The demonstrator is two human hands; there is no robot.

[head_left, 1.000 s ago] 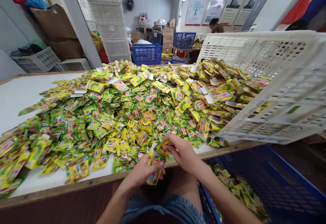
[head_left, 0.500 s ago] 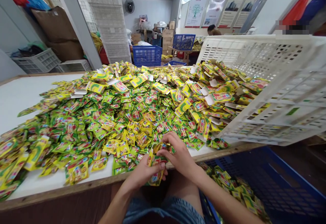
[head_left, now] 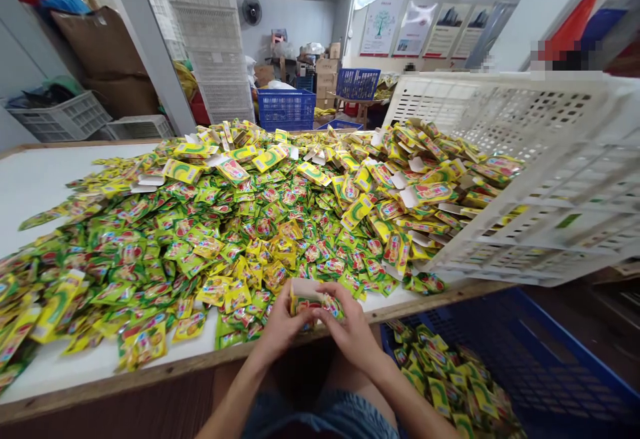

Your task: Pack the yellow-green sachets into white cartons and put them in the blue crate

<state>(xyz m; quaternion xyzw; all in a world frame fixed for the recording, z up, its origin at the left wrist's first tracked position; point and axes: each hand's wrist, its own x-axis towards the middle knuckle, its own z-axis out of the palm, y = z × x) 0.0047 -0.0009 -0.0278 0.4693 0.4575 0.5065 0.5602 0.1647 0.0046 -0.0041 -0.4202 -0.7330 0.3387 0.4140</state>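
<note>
My left hand (head_left: 281, 327) and my right hand (head_left: 351, 331) meet at the table's near edge, both closed on one small stack of yellow-green sachets (head_left: 306, 295) held upright between them. Just beyond the hands a huge pile of the same sachets (head_left: 240, 219) covers the white table (head_left: 30, 186). Flat yellow cartons (head_left: 183, 170) lie on the far side of the pile.
A white slatted crate (head_left: 540, 179) lies tipped on its side at the right, sachets spilling from it. A blue crate (head_left: 525, 366) with sachets sits low at my right. Blue baskets (head_left: 287, 107), stacked white crates (head_left: 210, 32) and cardboard boxes stand behind.
My right hand drew back from the pile to the stack. Both hands now clasp it together, squared up and raised slightly above the table's edge.
</note>
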